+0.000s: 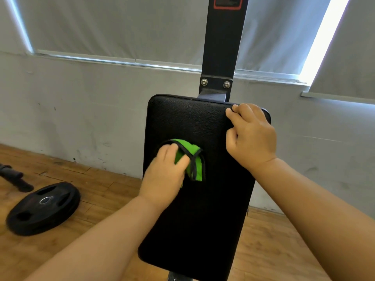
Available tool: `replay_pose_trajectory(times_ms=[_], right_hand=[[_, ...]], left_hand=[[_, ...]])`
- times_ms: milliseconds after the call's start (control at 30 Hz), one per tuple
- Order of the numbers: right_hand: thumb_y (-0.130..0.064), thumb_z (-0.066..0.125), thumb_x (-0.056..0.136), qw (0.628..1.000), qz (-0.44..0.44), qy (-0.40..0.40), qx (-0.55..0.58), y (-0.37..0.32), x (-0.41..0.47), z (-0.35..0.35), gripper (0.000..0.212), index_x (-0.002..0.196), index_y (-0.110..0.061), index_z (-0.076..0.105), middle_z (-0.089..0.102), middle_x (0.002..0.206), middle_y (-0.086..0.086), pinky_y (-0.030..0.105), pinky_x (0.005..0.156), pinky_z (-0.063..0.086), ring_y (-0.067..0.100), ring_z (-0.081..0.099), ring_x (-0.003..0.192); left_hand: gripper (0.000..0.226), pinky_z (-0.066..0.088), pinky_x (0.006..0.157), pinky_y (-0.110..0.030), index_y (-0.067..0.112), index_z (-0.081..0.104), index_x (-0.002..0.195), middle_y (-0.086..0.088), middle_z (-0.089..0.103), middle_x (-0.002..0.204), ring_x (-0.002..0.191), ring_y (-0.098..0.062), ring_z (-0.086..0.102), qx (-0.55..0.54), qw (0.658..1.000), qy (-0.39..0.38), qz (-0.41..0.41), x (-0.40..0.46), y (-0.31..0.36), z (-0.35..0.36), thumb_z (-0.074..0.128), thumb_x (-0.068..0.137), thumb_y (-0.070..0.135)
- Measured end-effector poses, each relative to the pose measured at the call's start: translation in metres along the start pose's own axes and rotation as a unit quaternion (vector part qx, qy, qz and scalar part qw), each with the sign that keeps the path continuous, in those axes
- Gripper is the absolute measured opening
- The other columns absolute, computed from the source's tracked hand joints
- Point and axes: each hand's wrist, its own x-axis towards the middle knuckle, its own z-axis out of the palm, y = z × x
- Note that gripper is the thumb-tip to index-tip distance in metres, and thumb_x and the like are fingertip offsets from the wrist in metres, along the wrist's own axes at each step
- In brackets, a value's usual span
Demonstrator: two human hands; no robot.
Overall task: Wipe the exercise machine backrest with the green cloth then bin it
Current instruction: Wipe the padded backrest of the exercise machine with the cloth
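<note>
The padded black leather backrest (203, 209) is cut off at the near edge. At its middle, the left hand (164, 175) presses a folded green cloth with dark trim (191, 159), covering part of it. Farther right, the right hand (251, 136) grips the backrest's top corner, fingers curled over the edge.

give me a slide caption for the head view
Left hand presses green cloth on black backrest; right hand grips its top corner.

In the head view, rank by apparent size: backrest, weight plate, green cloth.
1. backrest, largest
2. weight plate, though it lies farther away
3. green cloth, smallest, partly hidden under the left hand
</note>
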Motion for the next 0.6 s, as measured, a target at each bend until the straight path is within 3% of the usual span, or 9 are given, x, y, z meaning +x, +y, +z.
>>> replay_pose_trajectory(times_ms=[100, 167, 233, 300, 367, 467, 600], right_hand=[[-0.013, 0.041, 0.069, 1.000, -0.001, 0.001, -0.006, 0.000, -0.001, 0.001, 0.041, 0.096, -0.006, 0.071, 0.066, 0.091, 0.006, 0.026, 0.063, 0.050, 0.019, 0.049, 0.095], [-0.012, 0.041, 0.070, 1.000, 0.001, -0.002, -0.009, 0.000, -0.001, 0.001, 0.042, 0.098, -0.005, 0.070, 0.066, 0.093, 0.007, 0.028, 0.066, 0.051, 0.021, 0.052, 0.097], [-0.012, 0.041, 0.072, 1.000, -0.002, -0.011, -0.020, 0.001, -0.004, 0.001, 0.043, 0.104, -0.002, 0.068, 0.065, 0.099, 0.011, 0.035, 0.080, 0.051, 0.028, 0.055, 0.101], [-0.014, 0.041, 0.077, 0.998, -0.016, -0.036, -0.042, 0.003, -0.012, 0.004, 0.046, 0.116, 0.003, 0.061, 0.061, 0.113, 0.018, 0.044, 0.101, 0.041, 0.034, 0.051, 0.112], [-0.018, 0.042, 0.083, 0.993, -0.022, -0.081, -0.081, 0.003, -0.023, 0.008, 0.052, 0.129, 0.005, 0.049, 0.051, 0.130, 0.023, 0.047, 0.110, 0.027, 0.038, 0.040, 0.126], [-0.022, 0.042, 0.088, 0.982, -0.017, -0.134, -0.129, -0.004, -0.041, 0.013, 0.057, 0.139, 0.003, 0.035, 0.035, 0.144, 0.024, 0.046, 0.114, 0.015, 0.038, 0.027, 0.136], [-0.021, 0.045, 0.088, 0.971, -0.058, -0.180, -0.146, -0.019, -0.079, 0.018, 0.059, 0.141, 0.002, 0.030, 0.032, 0.147, 0.023, 0.047, 0.113, 0.015, 0.036, 0.025, 0.137]], left_hand=[[0.045, 0.054, 0.059, -0.035, 0.012, 0.051, 0.104, -0.011, 0.042, 0.110, 0.103, -0.029, 0.042, -0.003, 0.999, 0.012, 0.036, -0.003, -0.003, 0.003, 0.072, 0.065, 0.005], [0.029, 0.052, 0.052, -0.033, 0.013, 0.048, 0.103, -0.008, 0.039, 0.109, 0.100, -0.027, 0.042, 0.006, 0.999, 0.030, 0.037, 0.004, -0.007, 0.000, 0.055, 0.075, 0.013], [0.024, 0.050, 0.049, -0.034, 0.014, 0.046, 0.099, -0.009, 0.041, 0.109, 0.098, -0.026, 0.040, 0.006, 0.999, 0.041, -0.008, 0.015, -0.009, -0.007, 0.046, 0.075, 0.015], [0.022, 0.047, 0.046, -0.035, 0.007, 0.054, 0.091, -0.017, 0.050, 0.111, 0.096, -0.028, 0.040, -0.003, 0.996, 0.046, -0.075, 0.024, -0.007, -0.014, 0.059, 0.071, 0.004], [0.025, 0.047, 0.047, -0.036, 0.001, 0.059, 0.088, -0.023, 0.056, 0.110, 0.098, -0.032, 0.045, 0.003, 0.994, 0.037, -0.106, 0.025, -0.003, -0.014, 0.069, 0.065, -0.004], [0.029, 0.048, 0.048, -0.035, 0.000, 0.061, 0.091, -0.024, 0.057, 0.108, 0.099, -0.029, 0.038, 0.009, 0.994, 0.039, -0.106, 0.020, 0.001, -0.011, 0.071, 0.064, -0.006], [0.027, 0.045, 0.047, -0.033, 0.000, 0.061, 0.090, -0.023, 0.058, 0.105, 0.094, -0.027, 0.035, 0.016, 0.995, 0.043, -0.086, 0.014, 0.000, -0.008, 0.071, 0.066, -0.006]])
